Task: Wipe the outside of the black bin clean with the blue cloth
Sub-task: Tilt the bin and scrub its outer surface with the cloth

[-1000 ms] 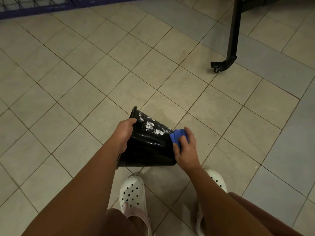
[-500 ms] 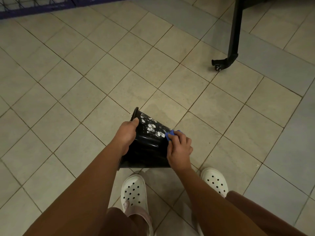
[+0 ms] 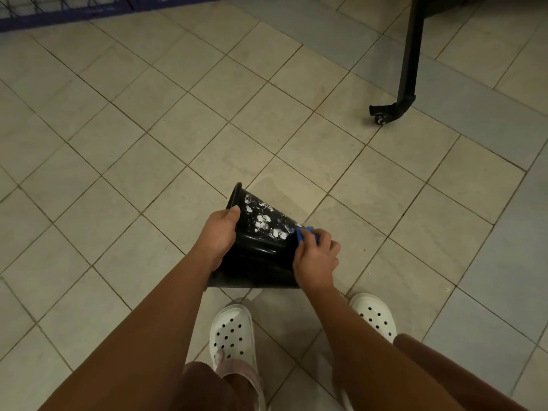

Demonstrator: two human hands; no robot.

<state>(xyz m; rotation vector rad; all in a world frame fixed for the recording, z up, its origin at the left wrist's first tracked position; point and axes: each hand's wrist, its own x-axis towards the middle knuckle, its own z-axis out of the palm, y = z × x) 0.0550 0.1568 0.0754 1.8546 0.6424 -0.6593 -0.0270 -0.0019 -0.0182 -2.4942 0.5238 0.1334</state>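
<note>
fingers [image 3: 325,236] of the right hand [image 3: 315,258] pinch a crumpled blue cloth [image 3: 305,232] on the glossy black plastic bin [image 3: 261,255], tilted over the tiled floor [image 3: 118,143], gripped by the left hand [image 3: 219,234]; white smears [image 3: 262,222] lie rimward, up-left.

Beige square ceramic floor tiles [image 3: 118,143] are filling most of the frame, their dark grout lines running diagonally. A band of blue-grey floor tiles [image 3: 504,262] is crossing the upper right and continuing down the right edge. In the upper right, a black metal furniture leg [image 3: 410,54] is standing on that band, its bent foot ending in a small black caster wheel [image 3: 380,115]. A dark blue wire-grid frame [image 3: 59,19] is running along the upper left edge. Dim, warm light is falling evenly.
</note>
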